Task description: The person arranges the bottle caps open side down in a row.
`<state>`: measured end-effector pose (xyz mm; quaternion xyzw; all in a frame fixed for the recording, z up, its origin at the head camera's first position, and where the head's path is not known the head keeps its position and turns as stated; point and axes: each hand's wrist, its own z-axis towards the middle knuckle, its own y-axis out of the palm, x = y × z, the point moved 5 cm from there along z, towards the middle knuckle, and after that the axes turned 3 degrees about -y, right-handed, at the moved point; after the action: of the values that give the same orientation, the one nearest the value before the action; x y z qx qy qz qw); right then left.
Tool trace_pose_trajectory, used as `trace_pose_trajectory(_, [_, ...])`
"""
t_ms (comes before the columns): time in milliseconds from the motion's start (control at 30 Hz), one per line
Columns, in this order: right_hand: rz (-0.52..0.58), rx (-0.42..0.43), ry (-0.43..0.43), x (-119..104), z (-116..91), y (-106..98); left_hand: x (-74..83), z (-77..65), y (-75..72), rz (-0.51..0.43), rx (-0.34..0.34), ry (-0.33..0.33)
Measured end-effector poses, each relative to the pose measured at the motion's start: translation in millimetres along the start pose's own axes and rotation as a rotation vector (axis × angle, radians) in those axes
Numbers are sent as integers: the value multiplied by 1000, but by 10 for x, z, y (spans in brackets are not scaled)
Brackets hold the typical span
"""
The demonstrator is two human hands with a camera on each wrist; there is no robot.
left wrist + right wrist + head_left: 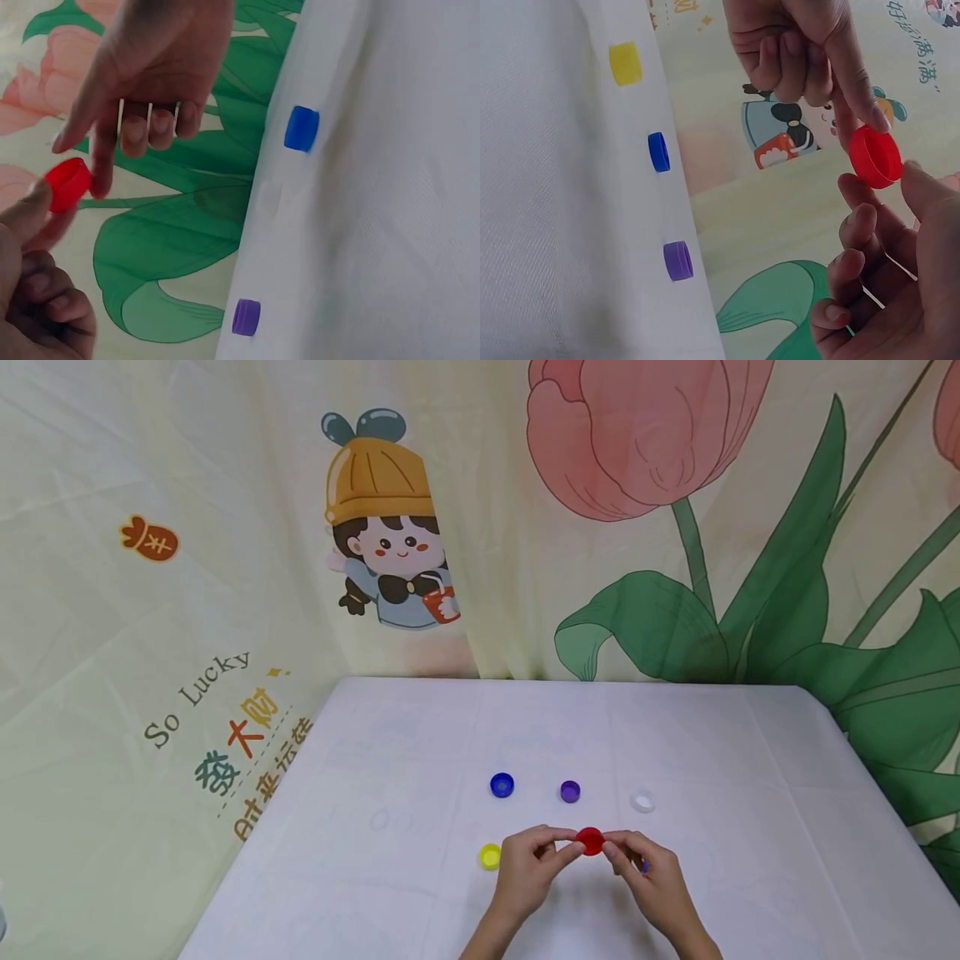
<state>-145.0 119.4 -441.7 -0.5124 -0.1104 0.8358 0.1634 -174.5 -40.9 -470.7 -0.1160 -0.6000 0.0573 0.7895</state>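
The person's bare left hand [522, 867] pinches with thumb and forefinger, its other fingers curled in. The bare right hand [660, 885] faces it, thumb and forefinger parted, remaining fingers loosely bent.

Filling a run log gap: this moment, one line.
left hand: pinches red cap | right hand: fingers at red cap, grip unclear | on table: blue cap, purple cap, yellow cap, white cap
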Motion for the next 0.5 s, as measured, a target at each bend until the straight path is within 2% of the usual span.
trace_pose_trajectory(67, [17, -8, 39, 23, -2, 1, 61, -4, -1, 36, 25, 146])
trace_pose_trajectory(167, [50, -16, 25, 81, -11, 11, 118, -22, -10, 106, 51, 336])
trace_pose_trajectory(267, [76, -21, 7, 211, -29, 33, 169, -45, -26, 180, 62, 477])
trace_pose_trajectory(367, [79, -31, 40, 351, -45, 60, 215, -64, -38, 236, 62, 564])
trace_pose_trajectory(500, [95, -62, 97, 425, -60, 79, 230, -81, -36, 266, 46, 598])
